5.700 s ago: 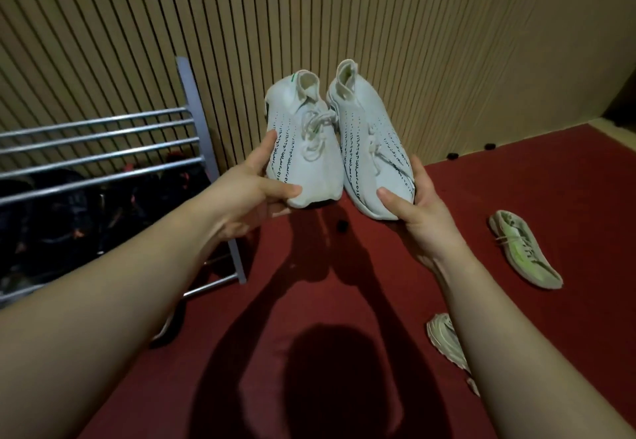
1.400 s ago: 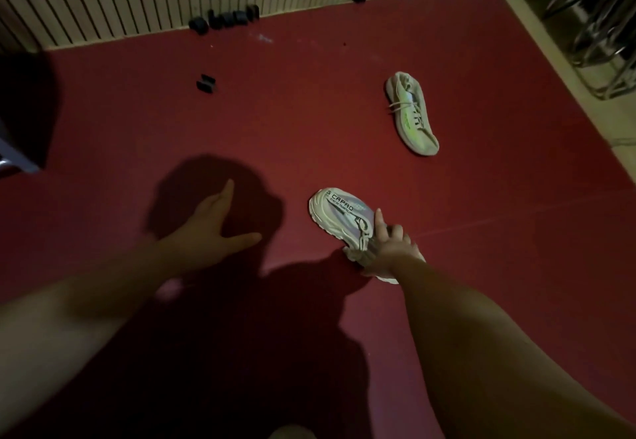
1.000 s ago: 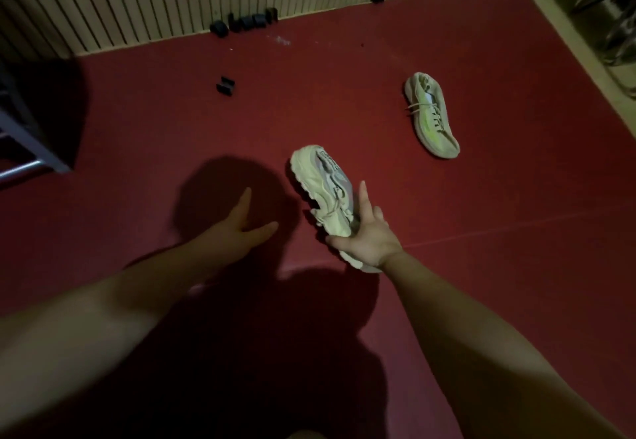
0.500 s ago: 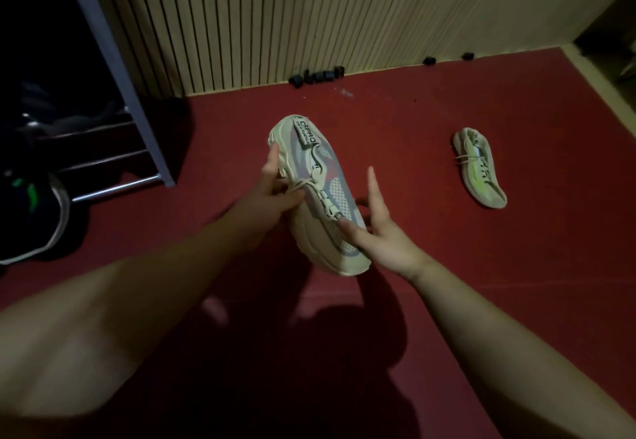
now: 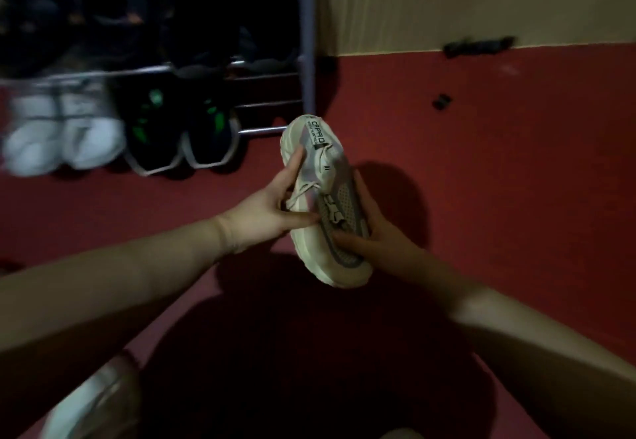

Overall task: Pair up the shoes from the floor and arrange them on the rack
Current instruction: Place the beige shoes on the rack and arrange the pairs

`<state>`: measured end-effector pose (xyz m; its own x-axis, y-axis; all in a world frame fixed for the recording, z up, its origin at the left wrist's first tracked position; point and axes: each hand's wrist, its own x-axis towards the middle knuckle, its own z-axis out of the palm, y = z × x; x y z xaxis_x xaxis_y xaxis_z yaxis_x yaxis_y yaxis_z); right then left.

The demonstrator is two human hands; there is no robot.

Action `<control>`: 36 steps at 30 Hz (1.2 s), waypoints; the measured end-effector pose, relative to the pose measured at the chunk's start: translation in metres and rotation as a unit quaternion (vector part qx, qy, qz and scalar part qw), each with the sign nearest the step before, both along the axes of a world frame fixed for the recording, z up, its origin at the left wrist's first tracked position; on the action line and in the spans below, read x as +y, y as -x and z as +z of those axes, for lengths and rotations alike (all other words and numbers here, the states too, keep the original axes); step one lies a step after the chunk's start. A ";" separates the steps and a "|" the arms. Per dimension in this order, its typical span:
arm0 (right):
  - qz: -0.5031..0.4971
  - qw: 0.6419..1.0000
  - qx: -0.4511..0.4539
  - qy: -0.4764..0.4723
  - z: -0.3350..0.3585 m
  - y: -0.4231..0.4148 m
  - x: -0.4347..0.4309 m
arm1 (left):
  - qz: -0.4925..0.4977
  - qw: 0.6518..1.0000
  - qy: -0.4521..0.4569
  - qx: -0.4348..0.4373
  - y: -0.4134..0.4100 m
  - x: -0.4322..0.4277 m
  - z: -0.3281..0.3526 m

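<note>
I hold one cream and grey sneaker (image 5: 330, 204) in the air above the red floor, heel tab pointing away from me. My left hand (image 5: 272, 208) grips its left side near the laces, thumb on top. My right hand (image 5: 375, 232) grips its right side and toe, thumb across the upper. The metal shoe rack (image 5: 308, 42) stands at the upper left. On its bottom level sit a white pair (image 5: 58, 139) and a black pair with green marks (image 5: 182, 135). The upper levels are dark and blurred.
A slatted beige wall (image 5: 464, 1) runs behind the floor. Small black objects (image 5: 478, 48) lie along its base and one more (image 5: 442, 101) on the red floor (image 5: 516, 180). A pale blurred shape (image 5: 86, 400) sits at the bottom left edge.
My view has swung left toward the rack, and the sneaker in both hands has moved with it. The second pale sneaker on the floor has left the view.
</note>
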<state>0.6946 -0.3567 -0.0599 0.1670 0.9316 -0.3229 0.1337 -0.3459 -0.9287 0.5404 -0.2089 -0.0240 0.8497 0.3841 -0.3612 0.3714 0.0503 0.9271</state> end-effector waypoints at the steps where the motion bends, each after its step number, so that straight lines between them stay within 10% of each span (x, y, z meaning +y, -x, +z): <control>1: 0.039 0.999 0.006 -0.003 0.000 0.012 0.014 | 0.025 1.000 -0.009 0.015 0.021 0.005 0.001; 14: 0.163 0.964 0.203 -0.042 0.001 0.122 0.111 | 0.173 0.980 -0.029 0.093 0.153 0.042 0.013; 27: 0.123 0.986 0.111 0.016 0.000 0.175 0.133 | 0.051 0.980 -0.100 0.164 0.196 0.089 0.001; 36: 0.118 0.987 0.082 -0.077 0.015 0.306 0.209 | 0.153 0.969 -0.074 0.177 0.338 0.149 0.048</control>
